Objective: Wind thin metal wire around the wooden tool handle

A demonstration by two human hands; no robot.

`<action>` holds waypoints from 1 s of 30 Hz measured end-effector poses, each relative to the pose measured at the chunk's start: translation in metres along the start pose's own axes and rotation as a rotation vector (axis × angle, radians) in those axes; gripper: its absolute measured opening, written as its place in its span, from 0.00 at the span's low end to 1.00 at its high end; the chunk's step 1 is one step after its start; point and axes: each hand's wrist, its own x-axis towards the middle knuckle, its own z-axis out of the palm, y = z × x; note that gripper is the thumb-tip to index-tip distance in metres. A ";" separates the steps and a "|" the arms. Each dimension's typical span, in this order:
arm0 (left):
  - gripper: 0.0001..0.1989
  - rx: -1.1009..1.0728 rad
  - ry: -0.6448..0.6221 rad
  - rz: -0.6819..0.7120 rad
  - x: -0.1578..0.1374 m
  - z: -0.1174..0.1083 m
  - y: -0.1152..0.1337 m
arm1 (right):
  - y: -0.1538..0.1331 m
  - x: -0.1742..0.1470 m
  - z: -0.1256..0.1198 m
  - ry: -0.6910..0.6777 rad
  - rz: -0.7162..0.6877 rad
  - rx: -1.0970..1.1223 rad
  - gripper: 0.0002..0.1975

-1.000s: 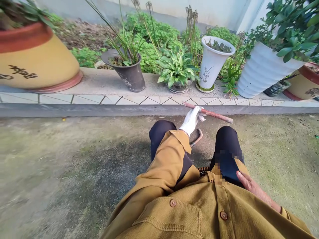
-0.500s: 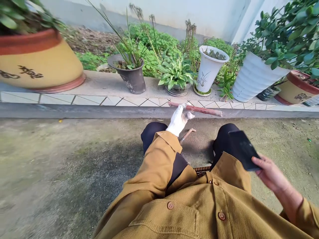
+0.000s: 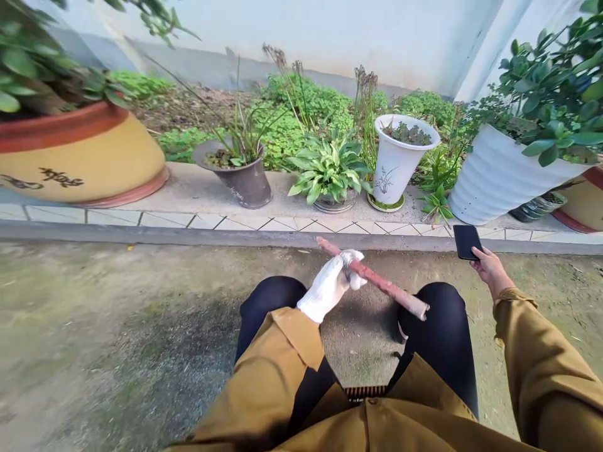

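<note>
My left hand (image 3: pixel 331 284), in a white knit glove, is closed around a reddish-brown wooden stick (image 3: pixel 384 285). The stick slants down to the right, its pale cut end near my right knee. Out to the right, my bare right hand (image 3: pixel 490 267) grips a black smartphone (image 3: pixel 468 242) by its lower right corner, thumb on the near face. That phone is held in front of the tiled ledge, below the ribbed white pot (image 3: pixel 499 169). My legs in dark trousers are bent, with the ground visible between them.
Along the low ledge (image 3: pixel 287 194) stand a large yellow pot (image 3: pixel 94 160), a dark flared pot (image 3: pixel 247 182), a leafy green plant (image 3: pixel 330 166) and a white pot (image 3: pixel 398 160) on a saucer. Behind them lies a planted bed before a pale wall (image 3: pixel 377 37).
My right hand has carried the phone forward, away from my lap to near the ledge. The stick in my left hand has tilted, its right end now lower and closer. The view has shifted.
</note>
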 end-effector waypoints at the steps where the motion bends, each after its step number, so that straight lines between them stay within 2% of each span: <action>1: 0.20 0.007 0.006 -0.020 0.000 0.000 0.000 | 0.006 0.011 0.008 -0.007 0.006 0.011 0.14; 5: 0.22 0.054 0.058 -0.054 0.000 0.001 0.000 | 0.020 0.048 0.035 -0.039 0.043 0.049 0.11; 9: 0.22 0.046 0.081 -0.071 0.001 -0.001 -0.001 | 0.019 0.077 0.057 -0.053 0.116 0.049 0.10; 13: 0.25 0.043 0.039 -0.066 0.002 -0.001 -0.001 | 0.013 0.097 0.081 0.083 0.183 0.050 0.09; 15: 0.25 0.032 0.017 -0.060 0.002 0.001 -0.001 | 0.011 0.101 0.093 0.172 0.184 0.050 0.13; 18: 0.26 0.013 -0.002 -0.069 0.003 0.002 -0.002 | 0.007 0.099 0.105 0.222 0.160 0.043 0.18; 22: 0.26 0.028 0.007 -0.066 0.004 -0.002 -0.005 | -0.011 0.080 0.103 0.218 0.156 -0.022 0.19; 24: 0.24 0.083 0.042 -0.057 0.004 -0.003 -0.007 | -0.024 0.059 0.100 0.265 0.122 -0.070 0.19; 26: 0.24 0.208 0.066 -0.054 0.006 -0.001 -0.009 | -0.035 0.023 0.101 0.278 0.030 -0.096 0.19; 27: 0.24 0.298 0.070 -0.061 0.007 0.000 -0.011 | -0.039 0.000 0.105 0.240 -0.049 -0.103 0.19; 28: 0.24 0.392 0.073 -0.063 0.009 0.001 -0.013 | -0.040 -0.027 0.110 0.083 -0.177 -0.165 0.21; 29: 0.25 0.482 0.068 -0.078 0.010 0.003 -0.016 | -0.039 -0.056 0.116 -0.171 -0.254 -0.248 0.24; 30: 0.26 0.541 0.066 -0.076 0.012 0.005 -0.019 | -0.037 -0.086 0.123 -0.486 -0.271 -0.344 0.27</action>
